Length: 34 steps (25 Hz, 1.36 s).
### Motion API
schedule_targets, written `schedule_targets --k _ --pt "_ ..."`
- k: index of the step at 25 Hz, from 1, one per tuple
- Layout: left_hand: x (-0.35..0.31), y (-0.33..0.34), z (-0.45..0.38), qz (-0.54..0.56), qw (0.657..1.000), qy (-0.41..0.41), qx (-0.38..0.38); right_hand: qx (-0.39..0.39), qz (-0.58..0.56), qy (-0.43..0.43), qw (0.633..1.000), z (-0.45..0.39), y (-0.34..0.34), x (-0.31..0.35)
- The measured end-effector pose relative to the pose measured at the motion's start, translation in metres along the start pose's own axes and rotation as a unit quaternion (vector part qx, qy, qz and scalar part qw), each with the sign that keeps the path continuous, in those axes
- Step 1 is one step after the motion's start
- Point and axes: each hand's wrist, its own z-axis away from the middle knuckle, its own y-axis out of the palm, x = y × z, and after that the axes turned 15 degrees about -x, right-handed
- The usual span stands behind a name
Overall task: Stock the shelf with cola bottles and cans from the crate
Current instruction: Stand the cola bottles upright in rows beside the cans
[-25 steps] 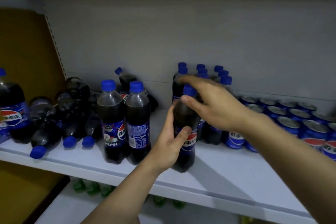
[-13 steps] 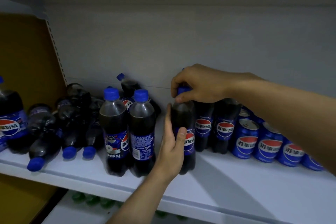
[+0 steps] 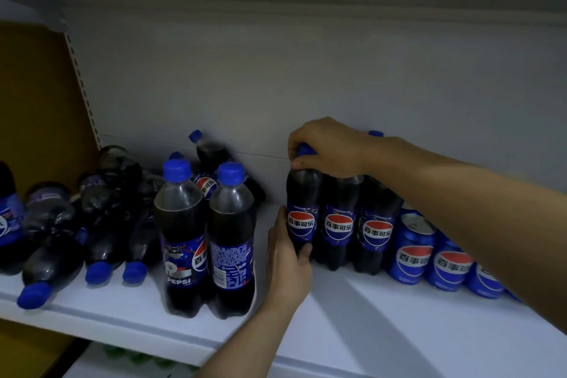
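The cola bottle (image 3: 302, 215) stands upright on the white shelf (image 3: 383, 316), at the left end of a front row of three upright bottles with round red, white and blue labels. The left hand (image 3: 288, 258) wraps its lower body from the left side, thumb curled across the front below the label. The right hand (image 3: 328, 147) reaches in from the right and closes its fingers over the blue cap (image 3: 303, 149), pinching it from above. The second bottle (image 3: 339, 224) and third bottle (image 3: 377, 230) of the row stand touching side by side just to the right, under the right forearm. Beyond them a row of blue cans (image 3: 412, 258) runs to the right along the shelf, partly hidden by that arm. To the left of the held bottle, with a gap between, two taller upright bottles (image 3: 208, 239) with blue caps stand close together near the shelf's front edge. Further left a heap of bottles (image 3: 92, 224) lies on its side, caps pointing to the front, and one more bottle (image 3: 211, 156) leans tilted against the grey back wall (image 3: 306, 55) behind the pair. A yellow side panel (image 3: 33, 95) closes the shelf at the left.
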Motion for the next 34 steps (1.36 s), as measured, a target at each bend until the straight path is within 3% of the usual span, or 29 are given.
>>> schedule_targets --k 9,18,23,28,30,34 --pt "0.013 0.002 -0.008 0.067 0.997 -0.034 -0.009 -0.001 -0.024 0.038 0.999 0.004 0.005 -0.017" --pt "0.018 0.004 -0.008 0.08 0.996 -0.019 -0.024 -0.016 -0.021 0.073 0.997 0.016 -0.003 -0.004" --pt "-0.019 -0.01 0.007 0.084 0.995 0.01 -0.054 -0.152 0.026 0.102 0.983 0.041 -0.014 0.022" --pt "-0.079 -0.06 0.031 0.184 0.973 0.137 -0.01 -0.294 -0.087 0.115 0.945 0.05 -0.03 0.053" --pt "-0.086 -0.085 0.043 0.196 0.965 0.176 -0.018 -0.261 -0.164 0.11 0.945 0.038 -0.036 0.068" --pt "-0.083 -0.127 0.045 0.181 0.957 0.212 -0.081 -0.072 -0.187 0.021 0.979 0.012 -0.022 0.094"
